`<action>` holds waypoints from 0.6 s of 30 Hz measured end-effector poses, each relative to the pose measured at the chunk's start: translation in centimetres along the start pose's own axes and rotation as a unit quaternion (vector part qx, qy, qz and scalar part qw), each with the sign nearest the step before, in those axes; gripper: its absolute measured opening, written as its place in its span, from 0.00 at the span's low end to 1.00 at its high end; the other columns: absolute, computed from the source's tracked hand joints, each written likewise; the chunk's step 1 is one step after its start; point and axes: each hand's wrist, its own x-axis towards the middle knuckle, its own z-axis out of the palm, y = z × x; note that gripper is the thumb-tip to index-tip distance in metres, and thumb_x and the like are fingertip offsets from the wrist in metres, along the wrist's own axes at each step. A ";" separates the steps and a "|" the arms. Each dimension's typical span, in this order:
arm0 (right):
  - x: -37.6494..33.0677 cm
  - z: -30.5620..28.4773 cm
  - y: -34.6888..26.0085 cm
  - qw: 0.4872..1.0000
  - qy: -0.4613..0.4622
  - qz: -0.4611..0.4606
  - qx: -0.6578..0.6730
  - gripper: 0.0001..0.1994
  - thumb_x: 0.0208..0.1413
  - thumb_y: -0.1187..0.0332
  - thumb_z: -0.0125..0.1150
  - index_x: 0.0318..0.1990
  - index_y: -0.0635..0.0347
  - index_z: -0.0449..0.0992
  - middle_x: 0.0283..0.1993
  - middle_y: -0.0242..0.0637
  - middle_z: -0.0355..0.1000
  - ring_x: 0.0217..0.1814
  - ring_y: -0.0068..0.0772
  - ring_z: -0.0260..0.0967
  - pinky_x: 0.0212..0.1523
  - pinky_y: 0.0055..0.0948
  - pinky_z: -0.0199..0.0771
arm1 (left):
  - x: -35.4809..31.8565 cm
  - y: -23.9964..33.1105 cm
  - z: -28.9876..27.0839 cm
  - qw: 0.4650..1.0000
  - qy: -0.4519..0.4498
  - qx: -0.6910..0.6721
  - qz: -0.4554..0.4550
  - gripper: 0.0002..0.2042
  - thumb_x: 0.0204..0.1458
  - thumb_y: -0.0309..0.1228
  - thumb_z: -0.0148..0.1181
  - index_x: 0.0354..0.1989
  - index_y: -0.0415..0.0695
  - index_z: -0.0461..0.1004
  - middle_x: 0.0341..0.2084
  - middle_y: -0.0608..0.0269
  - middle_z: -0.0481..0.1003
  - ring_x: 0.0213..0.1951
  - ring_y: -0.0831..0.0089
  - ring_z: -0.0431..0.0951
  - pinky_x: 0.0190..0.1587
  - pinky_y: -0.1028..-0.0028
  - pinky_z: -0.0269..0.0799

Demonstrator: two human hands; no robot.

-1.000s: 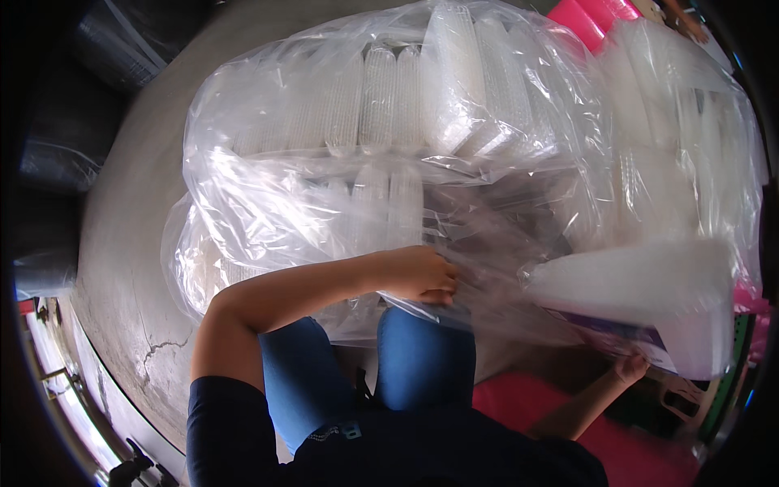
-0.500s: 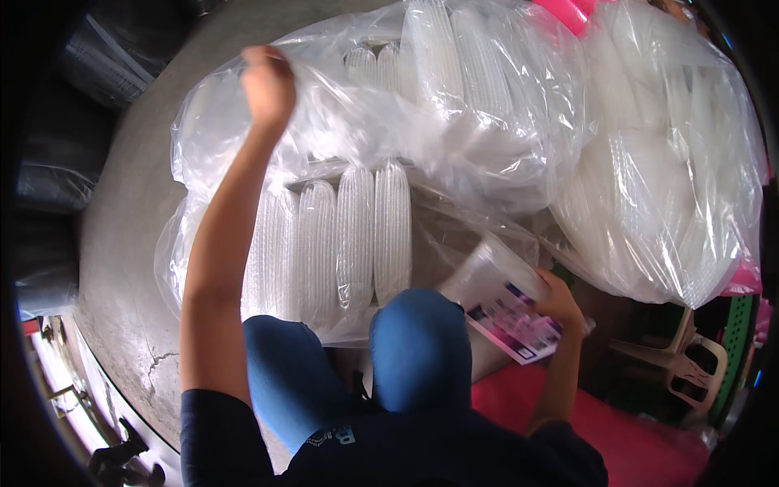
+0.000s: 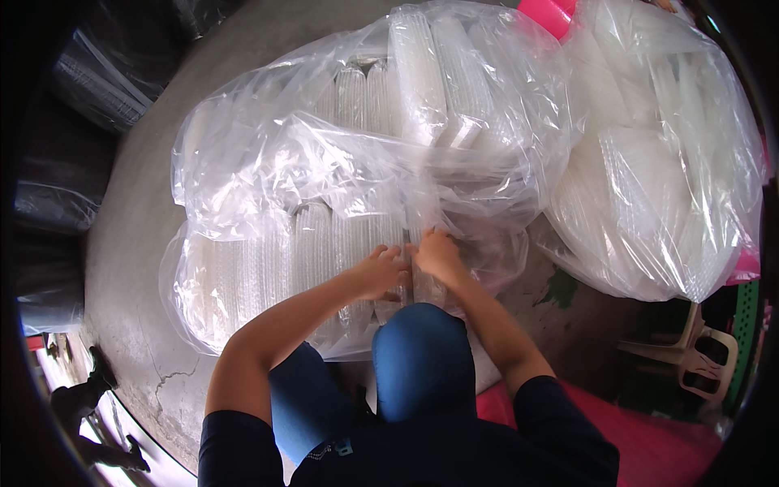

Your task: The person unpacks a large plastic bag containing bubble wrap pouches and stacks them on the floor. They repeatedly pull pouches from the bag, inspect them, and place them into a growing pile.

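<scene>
- Presently, the near row of long, translucent white, finely ribbed plastic stacks lies just ahead of the knees, inside a loose clear film bag; the long axis of each stack runs away from the body.
- Both hands are close together at the right part of that row, well to the right of its left end. The left hand lies over the stacks left of a narrow dark gap; the right hand is just right of it. Thus the left hand is the nearer to most of the row.
- Fingers on both hands look bent, with only a narrow space between the two hands; whether either grips a stack or merely touches it, I cannot tell.
- Rounded far ends and close, even ridges mark the stacks, suggesting thin nested pieces.
- Beyond them, crumpled, glossy clear film covers another row, wrinkled into bright highlights.
- To the right stands a bulging clear bag of whitish ribbed pieces, apart from the hands.
- Underneath, the smooth grey concrete floor shows a crack at left.
</scene>
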 end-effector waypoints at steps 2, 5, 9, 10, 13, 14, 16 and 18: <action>-0.3 -9.4 -1.8 0.974 -0.179 -0.133 0.034 0.25 0.49 0.46 0.55 0.37 0.64 0.75 0.29 0.46 0.71 0.35 0.39 0.73 0.37 0.34 0.72 | 0.1 0.0 -2.7 0.976 -0.110 -0.149 -0.116 0.21 0.49 0.48 0.55 0.51 0.56 0.69 0.52 0.67 0.64 0.53 0.62 0.64 0.54 0.58 0.58; -0.5 -20.0 -6.5 0.916 0.103 -0.120 0.369 0.17 0.54 0.54 0.56 0.27 0.61 0.75 0.19 0.39 0.70 0.24 0.37 0.70 0.28 0.32 0.67 | 0.8 1.0 -1.8 0.995 0.068 0.006 -0.070 0.21 0.49 0.46 0.55 0.52 0.57 0.68 0.51 0.67 0.65 0.52 0.62 0.65 0.50 0.58 0.61; 8.6 -21.9 -8.1 0.914 0.405 0.014 -0.008 0.27 0.47 0.55 0.61 0.51 0.62 0.66 0.41 0.52 0.65 0.45 0.45 0.65 0.34 0.38 0.69 | 2.6 2.3 2.6 0.993 0.080 0.045 0.068 0.21 0.51 0.44 0.53 0.55 0.66 0.65 0.59 0.67 0.59 0.60 0.63 0.57 0.56 0.57 0.58; 10.4 -20.4 -8.0 0.915 0.386 0.052 -0.106 0.31 0.47 0.57 0.61 0.57 0.61 0.62 0.43 0.51 0.64 0.46 0.44 0.63 0.35 0.39 0.69 | 2.3 2.9 3.7 0.991 0.112 0.046 0.058 0.21 0.51 0.44 0.52 0.56 0.67 0.65 0.60 0.67 0.58 0.62 0.63 0.56 0.56 0.57 0.58; 14.6 -16.1 -8.6 0.919 0.366 0.122 -0.087 0.43 0.38 0.55 0.68 0.64 0.54 0.53 0.45 0.52 0.63 0.44 0.47 0.65 0.38 0.41 0.71 | 3.4 2.4 2.6 0.994 0.079 0.054 0.050 0.23 0.49 0.45 0.55 0.57 0.69 0.64 0.59 0.70 0.57 0.61 0.64 0.56 0.56 0.54 0.57; 14.1 -15.5 -9.4 0.928 0.349 0.119 -0.051 0.44 0.38 0.56 0.68 0.64 0.52 0.53 0.44 0.52 0.63 0.43 0.46 0.67 0.38 0.39 0.71 | 3.6 2.0 2.0 0.996 0.049 0.058 0.040 0.24 0.48 0.46 0.56 0.57 0.69 0.63 0.59 0.71 0.58 0.60 0.64 0.57 0.56 0.54 0.58; 11.6 -16.8 -9.4 0.944 0.326 0.033 -0.030 0.42 0.40 0.60 0.67 0.65 0.49 0.52 0.44 0.51 0.64 0.40 0.44 0.69 0.38 0.36 0.72 | 3.9 2.0 0.0 1.000 -0.004 -0.022 -0.004 0.24 0.48 0.46 0.57 0.57 0.70 0.63 0.57 0.71 0.59 0.58 0.63 0.58 0.56 0.54 0.58; 8.5 -19.6 -8.5 0.952 0.306 -0.017 0.012 0.42 0.41 0.62 0.67 0.65 0.48 0.52 0.43 0.50 0.65 0.40 0.43 0.70 0.38 0.36 0.73 | 4.2 1.4 -1.2 0.998 -0.024 -0.050 -0.005 0.24 0.47 0.47 0.57 0.56 0.70 0.64 0.56 0.70 0.61 0.57 0.63 0.59 0.55 0.54 0.60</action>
